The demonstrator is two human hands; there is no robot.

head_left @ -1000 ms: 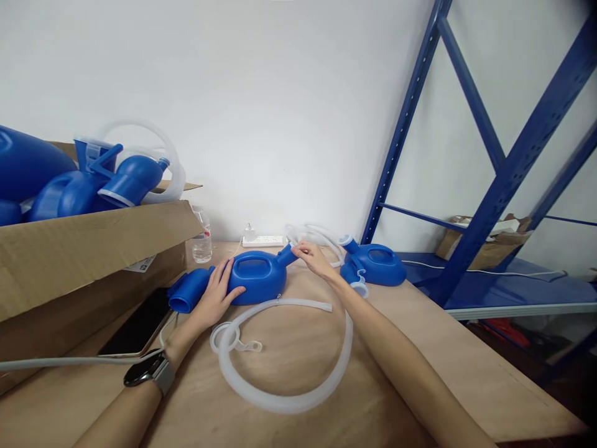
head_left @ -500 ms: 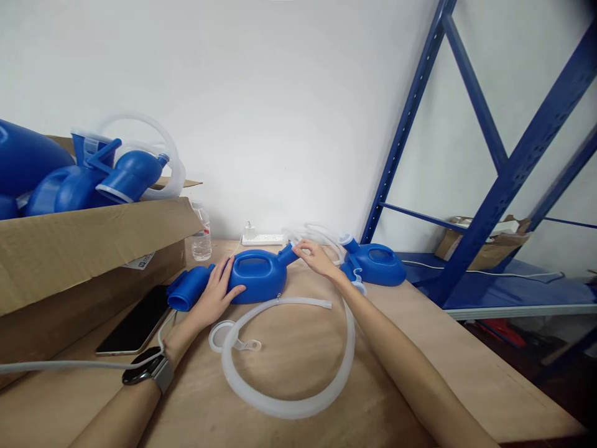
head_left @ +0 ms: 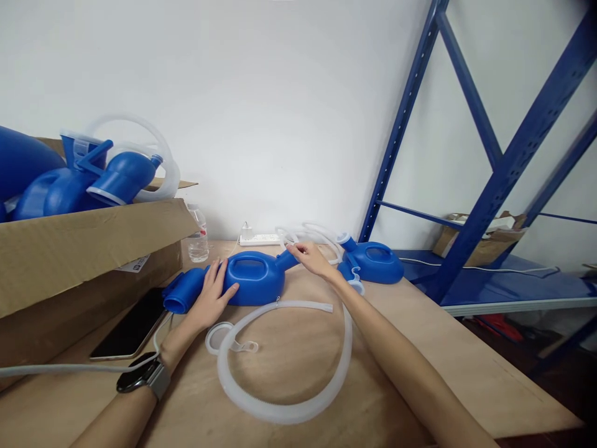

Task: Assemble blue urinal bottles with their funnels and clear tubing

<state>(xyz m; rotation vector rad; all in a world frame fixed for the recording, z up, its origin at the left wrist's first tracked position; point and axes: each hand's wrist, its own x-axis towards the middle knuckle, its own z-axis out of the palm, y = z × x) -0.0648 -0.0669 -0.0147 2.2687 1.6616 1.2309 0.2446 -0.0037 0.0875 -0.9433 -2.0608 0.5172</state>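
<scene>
A blue plastic urinal bottle (head_left: pixel 261 287) lies on its side on the table, its moulded handle upward and its neck angled up to the right. My left hand (head_left: pixel 213 300) holds the left end, thumb along the front and fingers over the top. At the mouth, my right hand (head_left: pixel 310 256) has its thumb and fingertips closed on the neck's rim; whether a small part is between them is hidden. In front lies a coiled translucent hose (head_left: pixel 284 414), with a clear round cap on a strap (head_left: pixel 219 338) beside it. Left of my left hand is a blue cylindrical fitting (head_left: pixel 180 295).
A carton (head_left: pixel 93 233) of similar blue parts stands at left, near a black phone (head_left: pixel 128 330) and a water bottle (head_left: pixel 198 236). Behind are a power strip (head_left: pixel 261 240) and more tubing. A second blue bottle (head_left: pixel 377 267) lies at right, before blue shelving (head_left: pixel 494 289).
The view has shifted slightly. My right fingers have closed further around the bottle's mouth, covering more of its rim. My left hand stays on the bottle's left end.
</scene>
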